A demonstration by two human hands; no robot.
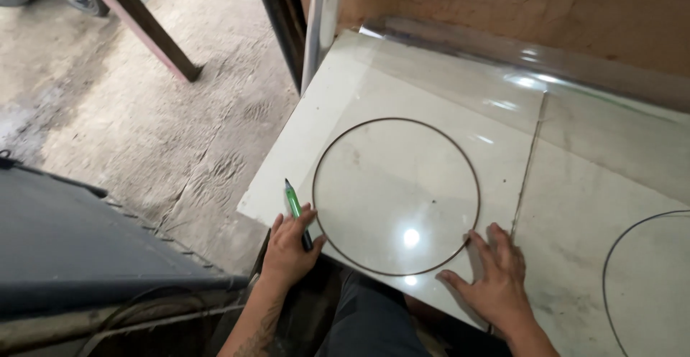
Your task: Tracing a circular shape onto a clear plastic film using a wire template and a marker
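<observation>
**Marker in hand at the edge of the drawn circle**

You are looking down at a clear sheet (438, 91) lying on a pale table (589, 228), and the sheet is catching bright glare spots from overhead. A dark circle (396, 196) is showing on it, thin-lined and nearly filling the sheet's near half. Your left hand (287, 246) is gripping a green marker (295, 206) between thumb and fingers, tip pointing away from you, just beside the circle's lower left rim near the table's front corner. Your right hand (492, 274) is lying flat with fingers spread, pressing on the sheet at the circle's lower right rim.

The sheet's right edge (528, 163) is running just past your right fingertips. Part of a second circle (611, 256) is showing well to the right. A metal post (320, 19) is standing at the table's far left corner, a brown board wall (539, 5) is backing the table, and a concrete floor (144, 113) is spreading to the left.
</observation>
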